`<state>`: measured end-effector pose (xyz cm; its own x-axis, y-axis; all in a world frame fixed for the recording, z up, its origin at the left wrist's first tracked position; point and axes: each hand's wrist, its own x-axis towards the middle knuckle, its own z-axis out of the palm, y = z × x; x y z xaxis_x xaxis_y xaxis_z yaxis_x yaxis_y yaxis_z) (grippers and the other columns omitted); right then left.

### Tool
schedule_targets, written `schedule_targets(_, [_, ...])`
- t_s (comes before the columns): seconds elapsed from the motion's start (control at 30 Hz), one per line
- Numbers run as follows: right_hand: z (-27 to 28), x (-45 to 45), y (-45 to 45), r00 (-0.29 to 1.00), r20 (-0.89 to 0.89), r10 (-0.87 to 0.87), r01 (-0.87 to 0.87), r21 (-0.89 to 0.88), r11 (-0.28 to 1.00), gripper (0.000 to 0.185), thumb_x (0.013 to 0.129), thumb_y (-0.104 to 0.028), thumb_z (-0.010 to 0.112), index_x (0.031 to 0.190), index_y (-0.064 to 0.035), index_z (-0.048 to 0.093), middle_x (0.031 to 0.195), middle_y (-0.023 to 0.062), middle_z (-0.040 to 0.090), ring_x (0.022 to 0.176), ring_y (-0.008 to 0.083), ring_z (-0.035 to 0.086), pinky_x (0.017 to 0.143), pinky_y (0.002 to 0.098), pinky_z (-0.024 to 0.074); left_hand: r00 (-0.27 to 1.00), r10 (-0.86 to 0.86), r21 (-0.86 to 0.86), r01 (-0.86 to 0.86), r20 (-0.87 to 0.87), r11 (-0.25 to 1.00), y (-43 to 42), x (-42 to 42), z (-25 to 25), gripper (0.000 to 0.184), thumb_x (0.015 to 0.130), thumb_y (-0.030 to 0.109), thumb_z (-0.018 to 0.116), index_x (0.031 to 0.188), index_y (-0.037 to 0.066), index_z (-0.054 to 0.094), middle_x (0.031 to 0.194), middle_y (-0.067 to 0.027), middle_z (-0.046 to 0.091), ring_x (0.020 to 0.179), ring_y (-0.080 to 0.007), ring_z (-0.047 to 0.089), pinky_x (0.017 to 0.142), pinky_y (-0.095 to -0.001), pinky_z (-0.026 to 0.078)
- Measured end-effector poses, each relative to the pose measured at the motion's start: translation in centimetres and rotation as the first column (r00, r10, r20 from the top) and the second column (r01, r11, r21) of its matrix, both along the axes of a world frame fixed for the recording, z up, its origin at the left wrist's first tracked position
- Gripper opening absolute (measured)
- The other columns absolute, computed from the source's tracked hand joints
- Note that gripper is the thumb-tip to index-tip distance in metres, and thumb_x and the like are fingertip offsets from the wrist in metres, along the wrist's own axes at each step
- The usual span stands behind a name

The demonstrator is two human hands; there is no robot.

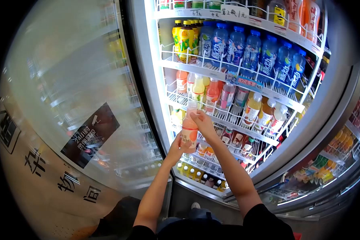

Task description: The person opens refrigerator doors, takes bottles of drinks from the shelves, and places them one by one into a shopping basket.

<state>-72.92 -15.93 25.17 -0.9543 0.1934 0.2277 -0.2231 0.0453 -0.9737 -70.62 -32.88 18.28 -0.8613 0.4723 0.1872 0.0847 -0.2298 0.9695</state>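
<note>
One pink bottle (189,135) is held in front of the lit, open cooler, near side of its wire shelves, roughly upright in the view. The left hand (175,150) is clamped around its lower part, from the left. The right hand (204,123) is at its upper end, fingers bent against the neck area; whether they are closed on the bottle or only resting there, I cannot tell. Contact between bottle and shelf cannot be confirmed.

Surroundings: juice bottles (213,93) stand just beyond, white-capped bottles (253,109) to the right, blue-capped bottles (252,50) on the shelf farther up. The glass door (74,76) stands open at left.

Risks, in judgement: a loosened left grip, particularly on a surface damp from chilling, could let the bottle slip downward. A twist or pull by the right hand without firm support below could tilt it. A forward swing could knock the juice bottles or catch the wire shelf (264,137); a wide leftward movement could strike the door.
</note>
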Motion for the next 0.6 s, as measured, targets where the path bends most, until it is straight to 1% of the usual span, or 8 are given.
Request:
schedule_targets(0.07, [-1.6, 2.9, 0.2, 0.992, -0.016, 0.126, -0.127, -0.085, 0.988, 0.054, 0.092, -0.037, 0.065, 0.127, 0.0022, 0.054, 0.108, 0.0146, 0.068, 0.094, 0.0175, 0.065, 0.079, 0.0283, 0.0520, 0.998, -0.044, 0.012, 0.044, 0.043, 0.999, -0.2, 1.8, -1.3, 0.072, 0.091, 0.023, 0.069, 0.148, 0.001, 0.029, 0.129, -0.0105, 0.054, 0.116, -0.0176, 0.054, 0.098, -0.0299, 0.045])
schedule_targets(0.23, [-4.5, 12.1, -0.3, 0.988, 0.147, 0.042, -0.043, 0.005, 0.999, 0.063, 0.092, -0.036, 0.066, 0.139, 0.0006, 0.045, 0.119, 0.0160, 0.064, 0.102, 0.0189, 0.063, 0.084, 0.0294, 0.0514, 0.999, -0.042, 0.061, 0.041, 0.011, 0.997, -0.4, 5.6, -2.3, 0.071, 0.091, 0.023, 0.068, 0.147, 0.002, 0.030, 0.128, -0.0110, 0.055, 0.113, -0.0171, 0.057, 0.094, -0.0301, 0.048])
schedule_targets(0.33, [-7.4, 16.6, -1.0, 0.999, 0.046, 0.030, -0.030, 0.003, 1.000, 0.062, 0.094, -0.033, 0.063, 0.141, 0.0013, 0.042, 0.124, 0.0162, 0.061, 0.108, 0.0204, 0.061, 0.090, 0.0308, 0.0497, 0.999, -0.047, 0.094, 0.047, -0.012, 0.994, 0.8, 8.5, -2.3, 0.072, 0.091, 0.026, 0.069, 0.147, 0.002, 0.031, 0.129, -0.0112, 0.054, 0.114, -0.0180, 0.056, 0.095, -0.0301, 0.048])
schedule_targets(0.4, [-8.9, 20.2, -1.2, 0.990, -0.135, -0.036, 0.023, -0.094, 0.995, 0.058, 0.098, -0.029, 0.058, 0.144, 0.0020, 0.039, 0.130, 0.0156, 0.057, 0.115, 0.0202, 0.057, 0.096, 0.0310, 0.0464, 0.992, -0.111, 0.081, 0.116, -0.057, 0.990, 1.5, 12.0, -2.3, 0.069, 0.095, 0.030, 0.063, 0.149, 0.004, 0.028, 0.137, -0.0104, 0.049, 0.123, -0.0183, 0.051, 0.100, -0.0311, 0.043])
schedule_targets(0.43, [-9.1, 22.0, -1.1, 0.989, -0.130, -0.068, 0.053, -0.109, 0.993, 0.058, 0.098, -0.029, 0.058, 0.144, 0.0020, 0.039, 0.130, 0.0156, 0.057, 0.115, 0.0202, 0.057, 0.096, 0.0310, 0.0464, 0.989, -0.142, 0.067, 0.145, -0.051, 0.987, 1.8, 13.5, -2.6, 0.069, 0.095, 0.030, 0.063, 0.149, 0.004, 0.028, 0.137, -0.0104, 0.049, 0.123, -0.0183, 0.051, 0.100, -0.0311, 0.043])
schedule_targets(0.5, [-9.3, 25.8, -0.7, 0.992, -0.095, -0.083, 0.068, -0.157, 0.985, 0.053, 0.101, -0.018, 0.051, 0.147, 0.0010, 0.034, 0.138, 0.0128, 0.052, 0.123, 0.0173, 0.052, 0.103, 0.0288, 0.0409, 0.970, -0.221, 0.150, 0.205, 0.097, 0.967, 2.0, 16.6, -2.9, 0.059, 0.102, 0.027, 0.049, 0.153, 0.010, 0.025, 0.145, -0.0060, 0.042, 0.129, -0.0181, 0.045, 0.103, -0.0334, 0.041])
schedule_targets(0.53, [-8.9, 27.6, -0.4, 0.991, -0.070, -0.110, 0.100, -0.132, 0.986, 0.055, 0.101, -0.025, 0.052, 0.146, 0.0017, 0.036, 0.135, 0.0139, 0.054, 0.120, 0.0181, 0.053, 0.099, 0.0292, 0.0434, 0.941, -0.241, 0.131, 0.215, 0.237, 0.968, 1.7, 18.1, -2.3, 0.057, 0.104, 0.028, 0.044, 0.154, 0.013, 0.023, 0.150, -0.0034, 0.037, 0.133, -0.0178, 0.042, 0.104, -0.0328, 0.040])
schedule_targets(0.6, [-8.8, 30.3, -0.2, 0.989, -0.081, -0.127, 0.115, -0.138, 0.984, 0.054, 0.101, -0.024, 0.052, 0.146, 0.0019, 0.036, 0.135, 0.0138, 0.054, 0.119, 0.0183, 0.054, 0.099, 0.0294, 0.0436, 0.937, -0.277, 0.112, 0.258, 0.211, 0.960, 1.8, 19.9, -2.8, 0.056, 0.103, 0.027, 0.045, 0.154, 0.013, 0.024, 0.149, -0.0031, 0.038, 0.132, -0.0177, 0.042, 0.104, -0.0322, 0.039])
